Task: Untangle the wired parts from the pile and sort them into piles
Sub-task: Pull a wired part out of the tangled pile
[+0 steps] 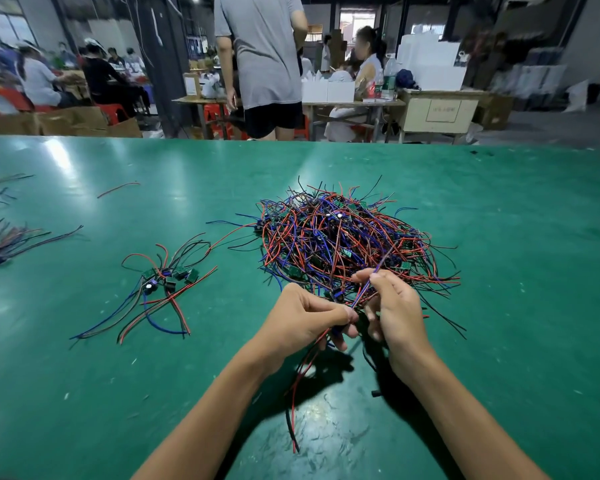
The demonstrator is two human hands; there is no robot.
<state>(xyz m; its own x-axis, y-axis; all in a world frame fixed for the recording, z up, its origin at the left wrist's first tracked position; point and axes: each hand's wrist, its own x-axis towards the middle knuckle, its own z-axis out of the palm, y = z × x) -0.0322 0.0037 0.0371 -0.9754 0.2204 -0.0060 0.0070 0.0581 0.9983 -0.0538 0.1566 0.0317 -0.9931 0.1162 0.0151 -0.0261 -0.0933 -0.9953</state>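
At the far left edge of the green bench (pixel 84 393) I see a bundle of wires (pixel 0 242), partly cut off by the frame and blurred, and a bit further back one loose red wire (pixel 118 189) lying alone. To the right of these is the sorted pile (pixel 163 289): several small green circuit boards lying close together, with their red, blue and black leads fanning out toward me and to the sides. Next comes my left hand (pixel 305 322), held above the bench near the front edge of the big heap; its fingers are curled and its thumb and fingers pinch a wired part, whose red and black leads (pixel 297 393) hang down from the hand and trail on the bench toward me. Just beside it, my right hand (pixel 392 308) is raised with thumb and forefinger pinching a thin blue-and-red pair of wires (pixel 378 271) that runs up and away into the heap; the other fingers are loosely bent. Behind and to the right of both hands lies the tangled pile (pixel 354 244), a dense mound of red, blue and black wires with small green boards buried in it, well apart from the sorted pile. Beyond the bench a person in a grey shirt (pixel 264 50) stands with the back to me.
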